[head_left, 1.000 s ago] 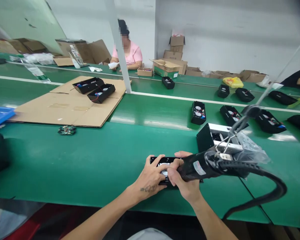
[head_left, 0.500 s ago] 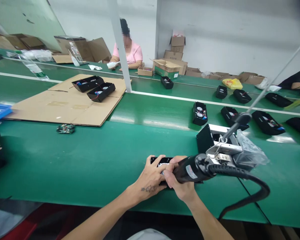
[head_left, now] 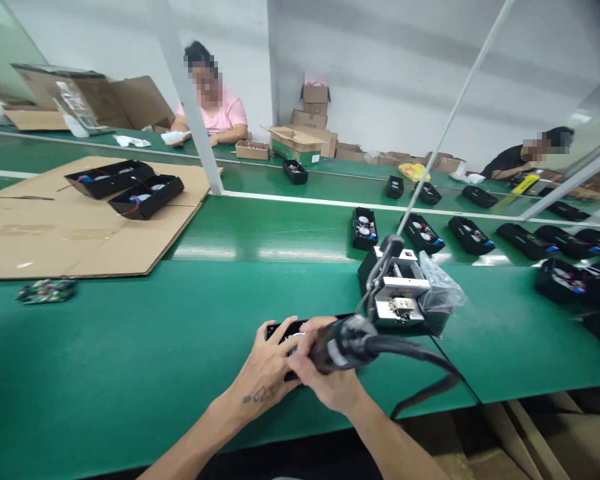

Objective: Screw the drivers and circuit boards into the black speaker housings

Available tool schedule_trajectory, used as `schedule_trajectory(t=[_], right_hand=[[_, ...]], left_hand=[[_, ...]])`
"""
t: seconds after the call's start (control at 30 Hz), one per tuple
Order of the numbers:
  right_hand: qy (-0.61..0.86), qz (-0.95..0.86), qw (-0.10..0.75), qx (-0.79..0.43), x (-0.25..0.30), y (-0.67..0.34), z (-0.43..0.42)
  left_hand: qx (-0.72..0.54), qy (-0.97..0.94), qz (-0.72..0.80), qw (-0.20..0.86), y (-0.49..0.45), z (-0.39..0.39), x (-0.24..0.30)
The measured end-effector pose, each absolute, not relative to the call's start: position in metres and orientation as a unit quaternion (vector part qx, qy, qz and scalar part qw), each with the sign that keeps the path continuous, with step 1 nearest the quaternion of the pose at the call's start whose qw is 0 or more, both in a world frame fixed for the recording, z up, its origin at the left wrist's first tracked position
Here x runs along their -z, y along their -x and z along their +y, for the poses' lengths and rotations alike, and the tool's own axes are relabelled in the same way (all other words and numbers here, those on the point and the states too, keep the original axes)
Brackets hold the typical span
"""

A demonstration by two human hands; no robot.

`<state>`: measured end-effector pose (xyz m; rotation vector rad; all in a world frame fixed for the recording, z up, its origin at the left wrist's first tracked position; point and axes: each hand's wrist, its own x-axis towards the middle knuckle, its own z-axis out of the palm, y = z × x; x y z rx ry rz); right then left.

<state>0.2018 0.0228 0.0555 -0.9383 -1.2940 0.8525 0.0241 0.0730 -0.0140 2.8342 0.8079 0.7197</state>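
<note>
A black tray-shaped housing (head_left: 279, 331) lies on the green belt (head_left: 145, 360) near the front edge. My left hand (head_left: 267, 370) grips its near side, fingers curled over it. My right hand (head_left: 325, 383) is wrapped round a black electric screwdriver (head_left: 343, 343) held over the housing; its thick cable (head_left: 420, 363) loops off to the right, and a thin line runs up from it. The tool's tip is hidden behind my hands.
A small box of parts with a plastic bag (head_left: 405, 300) stands just behind the tool. Several black housings (head_left: 473, 235) line the belt at right. Flat cardboard (head_left: 80, 227) carries two housings; a circuit board (head_left: 45, 291) lies at left. Two seated people work at the back.
The view has swung to the right, so everything sits further left. My hands stay on the housing and the screwdriver, with the tool tilted more upright over the housing.
</note>
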Motion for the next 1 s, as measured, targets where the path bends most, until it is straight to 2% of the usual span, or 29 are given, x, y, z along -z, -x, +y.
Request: schedule_trajectory(t=[0.07, 0.13, 0.2, 0.3, 0.43, 0.53, 0.67, 0.8, 1.0], right_hand=[[0.399, -0.509, 0.685, -0.337, -0.071, -0.231, 0.024], [0.428, -0.427, 0.759, -0.241, -0.087, -0.274, 0.029], [0.513, -0.377, 0.766, -0.089, -0.099, -0.32, 0.036], [0.54, -0.356, 0.762, -0.042, -0.099, -0.371, 0.049], [0.561, -0.381, 0.731, -0.073, -0.084, -0.389, 0.053], [0.557, -0.405, 0.698, -0.195, -0.081, -0.377, 0.041], [0.446, -0.379, 0.741, -0.329, -0.087, -0.338, 0.02], [0.378, -0.377, 0.772, -0.345, -0.083, -0.299, 0.012], [0.37, -0.406, 0.757, -0.354, -0.066, -0.274, 0.02]], left_hand=[[-0.243, -0.935, 0.251, 0.061, -0.016, 0.074, 0.011], [-0.262, -0.93, 0.251, 0.064, -0.009, 0.074, 0.005], [-0.275, -0.924, 0.26, 0.058, -0.007, 0.073, -0.004], [-0.252, -0.93, 0.262, 0.054, -0.021, 0.068, -0.019], [-0.189, -0.95, 0.246, 0.051, -0.054, 0.064, -0.024], [-0.169, -0.956, 0.239, 0.015, -0.068, 0.063, -0.014], [-0.172, -0.959, 0.224, -0.001, -0.07, 0.063, 0.001], [-0.177, -0.96, 0.218, 0.003, -0.069, 0.063, 0.003], [-0.193, -0.958, 0.213, 0.0, -0.07, 0.065, -0.004]])
